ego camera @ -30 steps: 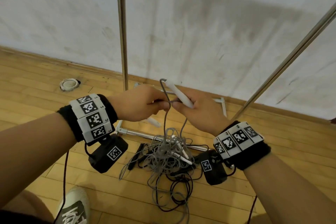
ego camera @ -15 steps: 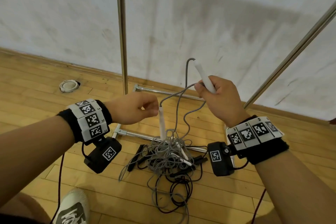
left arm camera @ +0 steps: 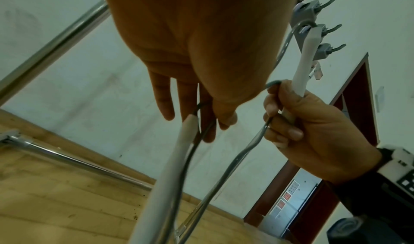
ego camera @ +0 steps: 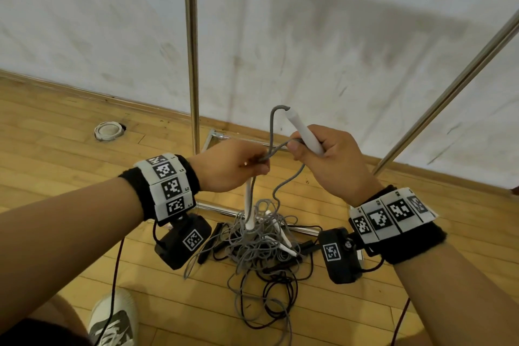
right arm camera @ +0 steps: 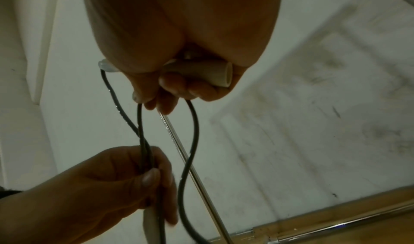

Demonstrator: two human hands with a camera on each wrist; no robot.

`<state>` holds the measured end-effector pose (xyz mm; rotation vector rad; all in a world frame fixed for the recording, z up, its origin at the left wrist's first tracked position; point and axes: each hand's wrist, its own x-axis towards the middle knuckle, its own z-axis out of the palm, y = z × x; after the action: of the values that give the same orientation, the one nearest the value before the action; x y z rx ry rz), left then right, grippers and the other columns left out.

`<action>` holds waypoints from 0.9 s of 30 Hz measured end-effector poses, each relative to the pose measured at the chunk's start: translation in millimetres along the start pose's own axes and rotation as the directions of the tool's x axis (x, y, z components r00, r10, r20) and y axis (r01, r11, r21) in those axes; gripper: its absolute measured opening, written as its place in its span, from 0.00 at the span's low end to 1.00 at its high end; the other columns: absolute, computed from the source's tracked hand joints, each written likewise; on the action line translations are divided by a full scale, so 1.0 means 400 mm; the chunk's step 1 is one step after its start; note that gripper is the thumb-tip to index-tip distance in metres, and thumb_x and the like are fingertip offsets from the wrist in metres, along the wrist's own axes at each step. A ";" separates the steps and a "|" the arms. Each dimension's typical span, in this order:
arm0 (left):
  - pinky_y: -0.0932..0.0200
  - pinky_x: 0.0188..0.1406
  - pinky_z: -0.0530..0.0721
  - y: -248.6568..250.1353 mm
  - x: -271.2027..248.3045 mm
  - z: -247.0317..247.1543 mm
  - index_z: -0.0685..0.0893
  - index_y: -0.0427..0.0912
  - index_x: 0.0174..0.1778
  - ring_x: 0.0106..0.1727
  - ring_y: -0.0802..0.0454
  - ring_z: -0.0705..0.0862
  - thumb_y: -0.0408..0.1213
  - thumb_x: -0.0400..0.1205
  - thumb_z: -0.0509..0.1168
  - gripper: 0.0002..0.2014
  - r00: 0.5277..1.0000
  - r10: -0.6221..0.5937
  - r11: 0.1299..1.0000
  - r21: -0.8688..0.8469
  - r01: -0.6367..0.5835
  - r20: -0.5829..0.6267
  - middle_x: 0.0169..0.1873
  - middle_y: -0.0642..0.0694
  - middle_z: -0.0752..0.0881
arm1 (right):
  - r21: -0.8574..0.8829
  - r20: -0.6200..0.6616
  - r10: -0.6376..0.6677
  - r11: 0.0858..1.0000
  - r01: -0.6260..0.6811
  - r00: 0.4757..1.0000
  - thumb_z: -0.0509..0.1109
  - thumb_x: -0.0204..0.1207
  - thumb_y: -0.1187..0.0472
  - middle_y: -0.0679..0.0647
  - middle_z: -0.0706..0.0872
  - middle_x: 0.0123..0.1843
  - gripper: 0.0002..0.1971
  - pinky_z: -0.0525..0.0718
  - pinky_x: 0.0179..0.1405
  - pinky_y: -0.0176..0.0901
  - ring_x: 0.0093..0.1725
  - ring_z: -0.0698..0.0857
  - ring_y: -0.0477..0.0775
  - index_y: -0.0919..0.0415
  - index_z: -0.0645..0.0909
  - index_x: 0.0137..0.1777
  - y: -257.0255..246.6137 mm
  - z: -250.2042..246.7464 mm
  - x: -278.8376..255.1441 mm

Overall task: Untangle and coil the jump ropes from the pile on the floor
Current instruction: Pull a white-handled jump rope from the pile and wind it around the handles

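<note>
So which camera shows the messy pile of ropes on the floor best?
The head view: the whole tangled rope pile lies on the wooden floor below both hands. The left and right wrist views show only held cord and white handles, not the pile.

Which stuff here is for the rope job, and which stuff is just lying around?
For the job:
- left hand, pinching the grey rope
- right hand, gripping a white handle
- second white handle, hanging below the left hand
- rope pile on the floor

Just lying around:
- metal rack
- round white ring on the floor
- shoe
</note>
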<state>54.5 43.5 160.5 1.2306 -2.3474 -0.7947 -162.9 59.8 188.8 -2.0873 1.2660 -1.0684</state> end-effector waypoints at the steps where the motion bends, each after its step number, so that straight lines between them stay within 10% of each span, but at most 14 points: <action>1: 0.75 0.42 0.77 -0.005 -0.001 0.000 0.83 0.51 0.49 0.45 0.67 0.83 0.41 0.86 0.63 0.04 1.000 -0.019 1.000 -0.010 0.019 0.023 0.43 0.57 0.88 | -0.018 -0.031 0.006 1.000 -0.006 1.000 0.73 0.80 0.56 0.55 0.84 0.32 0.05 0.76 0.30 0.40 0.30 0.78 0.49 0.51 0.85 0.42 0.005 -0.003 0.002; 10: 0.72 0.33 0.77 -0.038 -0.010 -0.029 0.84 0.49 0.47 0.40 0.63 0.84 0.46 0.85 0.65 0.06 0.994 -0.095 0.994 0.049 0.097 -0.049 0.38 0.56 0.88 | -0.117 -0.187 0.108 0.984 -0.131 0.977 0.72 0.79 0.55 0.43 0.77 0.26 0.08 0.68 0.25 0.26 0.27 0.74 0.38 0.47 0.83 0.38 0.048 -0.031 0.020; 16: 0.69 0.30 0.79 -0.036 -0.014 -0.043 0.86 0.47 0.45 0.34 0.62 0.84 0.47 0.84 0.66 0.08 0.989 -0.125 0.987 0.090 0.132 -0.079 0.34 0.53 0.88 | -0.093 -0.105 0.178 0.978 -0.188 0.978 0.72 0.77 0.47 0.39 0.80 0.48 0.09 0.75 0.41 0.21 0.50 0.79 0.33 0.43 0.82 0.56 0.046 -0.010 0.018; 21: 0.68 0.32 0.87 -0.022 -0.013 -0.062 0.87 0.46 0.45 0.35 0.57 0.91 0.43 0.82 0.70 0.05 0.966 -0.226 0.945 -0.269 0.187 -0.123 0.35 0.52 0.92 | 0.059 0.053 0.333 0.940 -0.336 0.941 0.61 0.85 0.48 0.49 0.83 0.38 0.09 0.82 0.31 0.40 0.30 0.82 0.45 0.47 0.78 0.47 0.028 0.029 -0.003; 27: 0.63 0.38 0.89 0.011 -0.012 -0.071 0.88 0.40 0.49 0.39 0.51 0.93 0.36 0.79 0.73 0.05 0.960 -0.251 0.869 -0.467 0.165 -0.128 0.36 0.45 0.93 | 0.283 0.331 0.337 0.855 -0.434 0.881 0.68 0.81 0.63 0.56 0.92 0.42 0.08 0.91 0.46 0.55 0.40 0.92 0.57 0.52 0.76 0.57 0.008 0.089 -0.038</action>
<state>70.3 40.6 184.8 1.2918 -1.7596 -1.1652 -139.8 71.9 159.9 -1.5555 1.1910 -0.7299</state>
